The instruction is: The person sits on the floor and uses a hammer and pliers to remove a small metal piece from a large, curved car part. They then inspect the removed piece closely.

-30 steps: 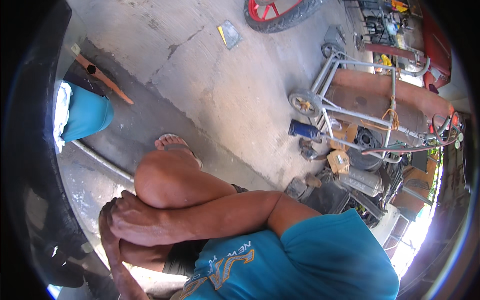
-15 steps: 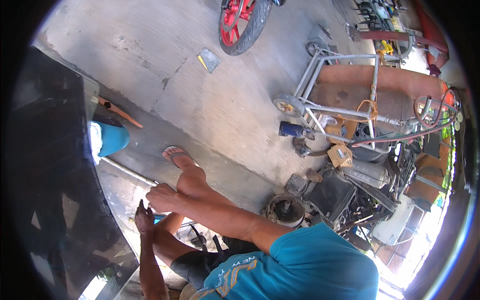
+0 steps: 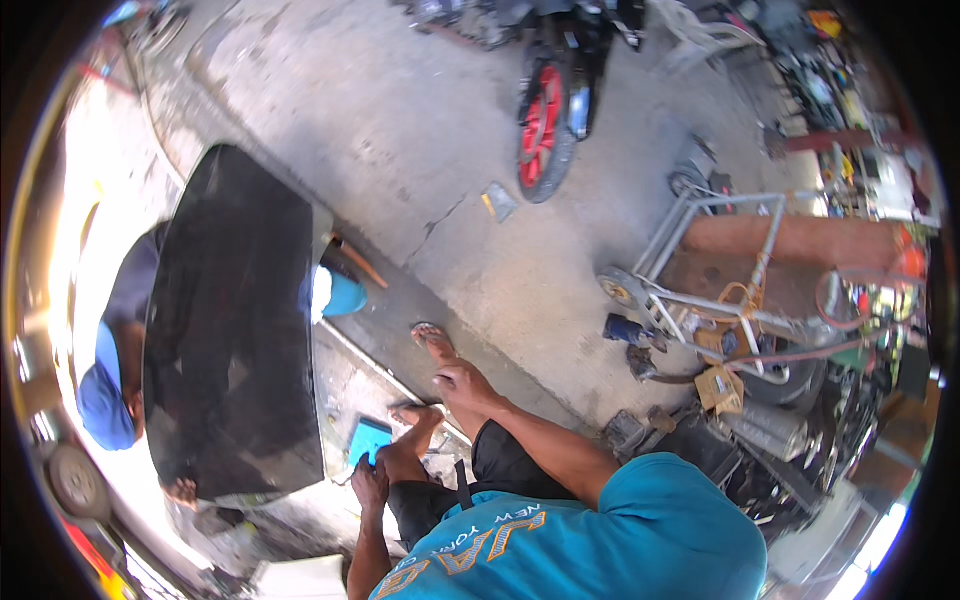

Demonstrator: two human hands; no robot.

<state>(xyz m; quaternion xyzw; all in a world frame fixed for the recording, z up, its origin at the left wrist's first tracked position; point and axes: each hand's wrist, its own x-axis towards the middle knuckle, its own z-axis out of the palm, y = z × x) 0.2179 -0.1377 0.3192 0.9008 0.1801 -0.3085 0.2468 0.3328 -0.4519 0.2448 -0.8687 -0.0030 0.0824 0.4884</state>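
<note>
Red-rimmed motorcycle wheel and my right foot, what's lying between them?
Between them, the head view shows a small flat grey piece with a yellow edge on the concrete floor.

We count one left hand (image 3: 370, 485) and one right hand (image 3: 460, 382), two in all, plus two feet (image 3: 430, 338). Near the left hand we see one bright blue flat item (image 3: 368, 441). To the left we have one co-worker (image 3: 135, 290) with one blue cap (image 3: 103, 408), one dark panel (image 3: 235, 330) and one tyre (image 3: 77, 478). Just right of the panel we find one teal rounded object (image 3: 347, 293) and one orange-brown strip (image 3: 362, 265). Far off we count one motorcycle (image 3: 575, 55) showing one red-rimmed wheel (image 3: 543, 135), and one white chair (image 3: 697, 32). On the right we number one metal cart (image 3: 766, 250) and one grey cylinder (image 3: 765, 431); the heaped parts (image 3: 690, 445) there are too jumbled for us to count.
</note>
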